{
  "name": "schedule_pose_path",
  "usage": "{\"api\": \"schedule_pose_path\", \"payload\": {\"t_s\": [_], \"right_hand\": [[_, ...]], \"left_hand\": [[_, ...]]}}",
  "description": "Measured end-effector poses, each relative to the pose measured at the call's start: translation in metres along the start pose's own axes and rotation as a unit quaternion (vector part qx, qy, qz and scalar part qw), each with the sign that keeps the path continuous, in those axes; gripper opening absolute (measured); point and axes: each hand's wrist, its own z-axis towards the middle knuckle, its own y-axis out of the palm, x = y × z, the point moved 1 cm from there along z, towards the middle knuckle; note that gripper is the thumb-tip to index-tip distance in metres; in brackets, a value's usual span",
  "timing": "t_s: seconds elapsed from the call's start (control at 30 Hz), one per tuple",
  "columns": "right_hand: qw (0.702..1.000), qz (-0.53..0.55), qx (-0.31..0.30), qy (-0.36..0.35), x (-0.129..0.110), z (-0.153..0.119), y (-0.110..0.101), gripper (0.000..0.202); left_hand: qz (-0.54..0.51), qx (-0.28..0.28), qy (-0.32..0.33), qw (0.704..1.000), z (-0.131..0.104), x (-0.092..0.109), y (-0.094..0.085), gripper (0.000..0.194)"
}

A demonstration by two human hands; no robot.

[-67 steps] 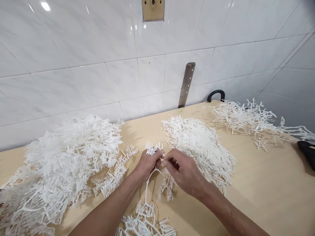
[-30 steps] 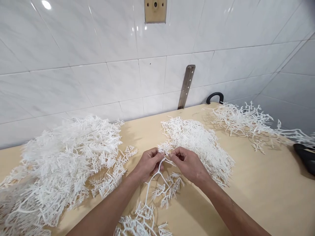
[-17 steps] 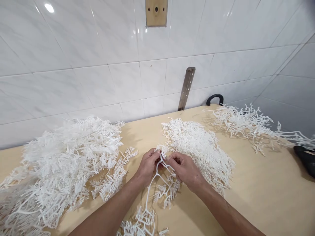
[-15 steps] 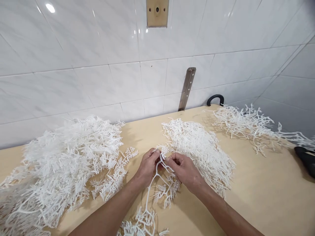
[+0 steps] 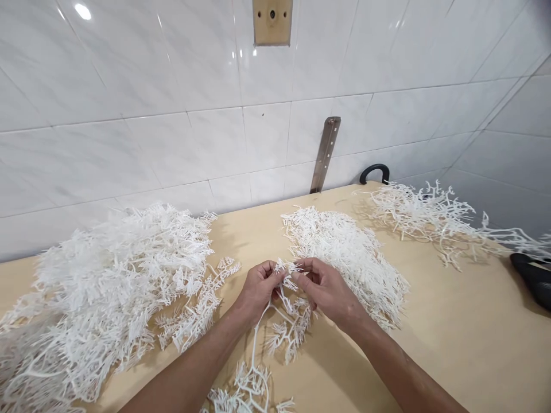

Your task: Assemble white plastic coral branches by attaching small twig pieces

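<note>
A white plastic branch [image 5: 275,321] with spiky sprigs runs from the bottom edge up to my hands over the wooden table [image 5: 451,332]. My left hand [image 5: 257,288] pinches its stem near the top. My right hand [image 5: 328,288] pinches a small white sprig at the branch's tip, its fingertips nearly touching the left hand's. A heap of small loose white sprigs [image 5: 348,252] lies just beyond my right hand. A big pile of white branches [image 5: 112,281] lies left of my left hand.
Bare white stems [image 5: 434,215] are strewn at the far right. A black object [image 5: 531,278] lies at the right edge. A metal strip [image 5: 325,154] leans on the tiled wall, with a black curved handle [image 5: 374,171] behind the table's far corner.
My hands stayed together on the branch's tip, working at a sprig. The branch's lower sprigs shifted slightly under my right hand, and the view tilted a little.
</note>
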Motion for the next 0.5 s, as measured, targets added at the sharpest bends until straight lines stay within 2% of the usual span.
{"api": "schedule_pose_path", "payload": {"t_s": [0.1, 0.27, 0.37, 0.5], "right_hand": [[0.999, -0.037, 0.035, -0.017, -0.0015, 0.0022, -0.0035, 0.041], [0.984, -0.122, 0.07, -0.106, -0.0025, 0.0044, -0.0013, 0.023], [0.977, -0.129, 0.082, -0.147, -0.0023, 0.0045, -0.0001, 0.016], [0.974, -0.114, 0.087, -0.175, -0.0025, 0.0039, 0.0004, 0.017]], "left_hand": [[0.009, -0.01, 0.0, 1.0, -0.0023, 0.0027, 0.0022, 0.044], [0.049, -0.013, -0.008, 0.999, -0.0074, 0.0077, 0.0048, 0.042], [0.045, -0.011, -0.017, 0.999, -0.008, 0.0088, 0.0047, 0.04], [-0.002, -0.016, -0.026, 1.0, -0.0045, 0.0061, 0.0026, 0.04]]}}
